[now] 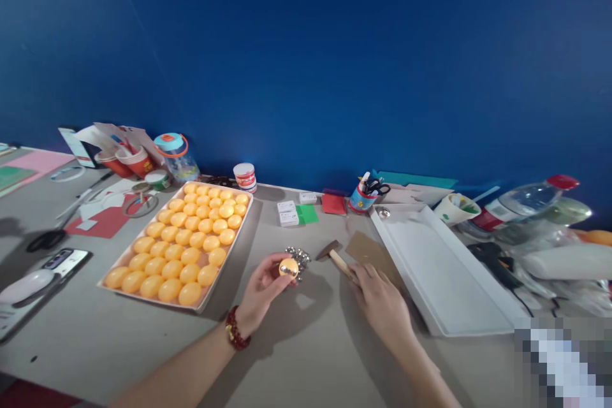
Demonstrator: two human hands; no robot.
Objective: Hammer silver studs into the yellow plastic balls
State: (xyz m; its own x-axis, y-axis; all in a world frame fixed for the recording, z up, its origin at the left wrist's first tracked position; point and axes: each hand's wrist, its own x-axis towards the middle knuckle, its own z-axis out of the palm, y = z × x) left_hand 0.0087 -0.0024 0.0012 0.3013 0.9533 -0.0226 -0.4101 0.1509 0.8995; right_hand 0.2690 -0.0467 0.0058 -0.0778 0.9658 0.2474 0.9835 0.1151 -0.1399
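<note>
My left hand (264, 288), with a red bead bracelet at the wrist, is closed around an orange ball (289, 267) that has a small silver stud on it. Just beyond the ball lies a little pile of silver studs (297, 255). My right hand (377, 296) grips the wooden handle of a small hammer (335, 254), whose dark head rests on the table near the studs. A brown card (370, 250) lies under and behind that hand.
A tray (119, 261) full of orange balls sits at left. An empty white tray (433, 325) lies at right. Cups, a jar (176, 156), a tape roll (245, 176), a pen cup with scissors (364, 196), bottles (526, 199), a phone (62, 260) and paper crowd the table edges.
</note>
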